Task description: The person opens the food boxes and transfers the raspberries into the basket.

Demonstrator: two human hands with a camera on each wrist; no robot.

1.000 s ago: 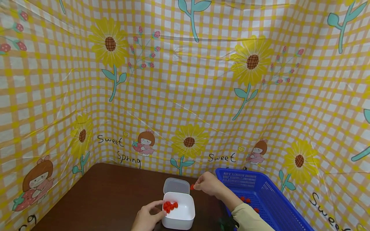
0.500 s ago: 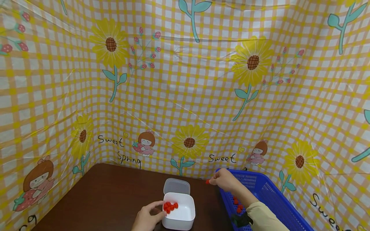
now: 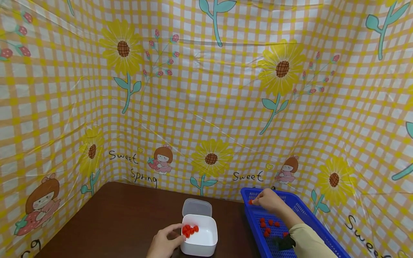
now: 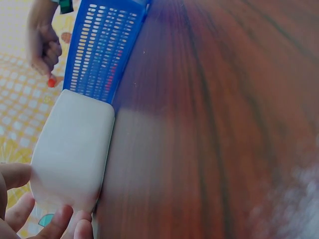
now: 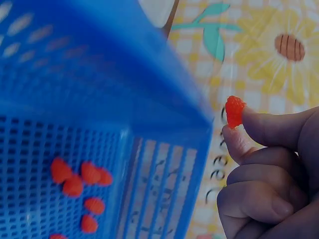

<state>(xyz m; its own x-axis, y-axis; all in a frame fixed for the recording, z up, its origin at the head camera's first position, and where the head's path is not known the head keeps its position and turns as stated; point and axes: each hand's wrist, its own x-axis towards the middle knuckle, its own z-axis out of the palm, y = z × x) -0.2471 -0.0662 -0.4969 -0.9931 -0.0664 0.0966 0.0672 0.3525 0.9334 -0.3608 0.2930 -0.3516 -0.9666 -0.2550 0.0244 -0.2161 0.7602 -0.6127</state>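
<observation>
Red berry (image 5: 235, 112) pinched in the right hand (image 3: 270, 200), other fingers curled, at the basket's (image 4: 102, 45) far corner: looks mid-transfer, next move likely calling for a clean release inside. Left hand (image 3: 162, 240), half-spread, touches the box (image 3: 200, 248). Count: one basket, box, lid (image 3: 197, 207); seven berries (image 5: 90, 173) visible in basket, roughly five in box, one pinched.

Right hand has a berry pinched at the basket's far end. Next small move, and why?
Probably bring the right hand down inside the basket and release the berry. Over the last second it has carried the berry from near the box to the basket, where other berries already lie.
</observation>
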